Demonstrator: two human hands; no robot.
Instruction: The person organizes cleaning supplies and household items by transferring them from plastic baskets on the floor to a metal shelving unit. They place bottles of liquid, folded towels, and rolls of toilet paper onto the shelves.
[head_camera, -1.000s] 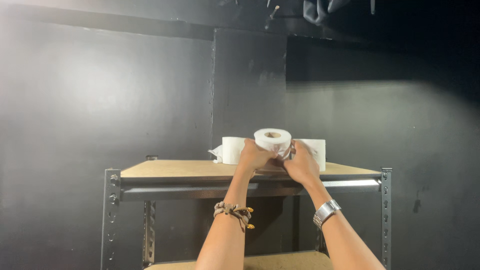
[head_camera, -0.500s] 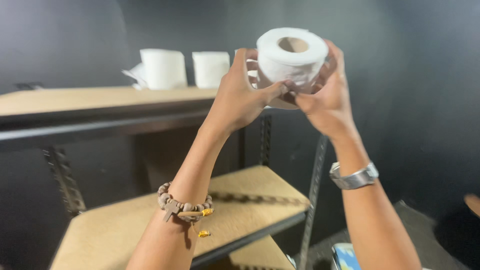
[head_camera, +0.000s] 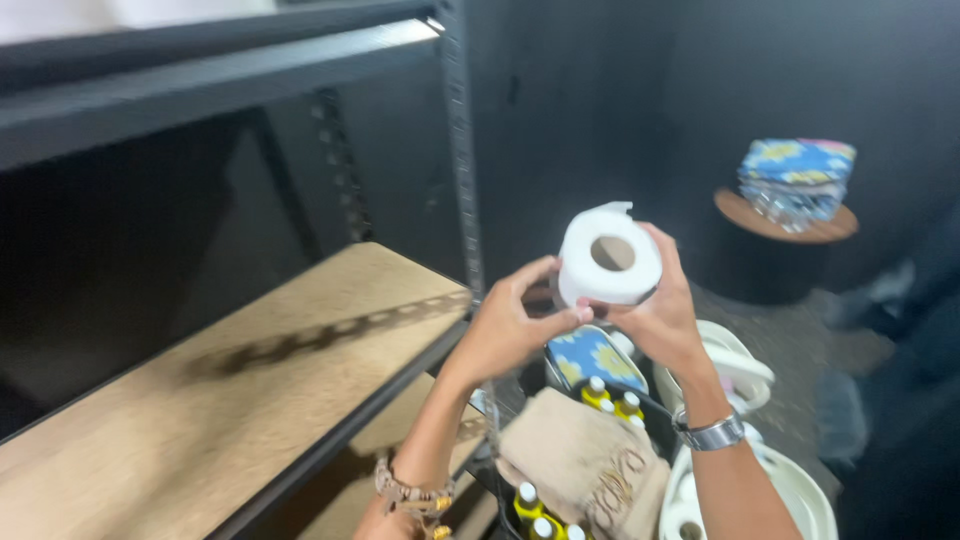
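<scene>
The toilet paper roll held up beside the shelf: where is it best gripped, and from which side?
Grip the toilet paper roll across its round outer wall, coming from below and both sides, as the left hand and right hand do. Its open core faces the camera, so the curved wall is what shows to the sides, and the soft paper probably suits a light squeeze. A loose torn edge sticks up on top; avoid that.

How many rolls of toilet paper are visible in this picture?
1. The toilet paper roll is held between the left hand and the right hand, beside the metal shelf. Others may be out of view.
</scene>
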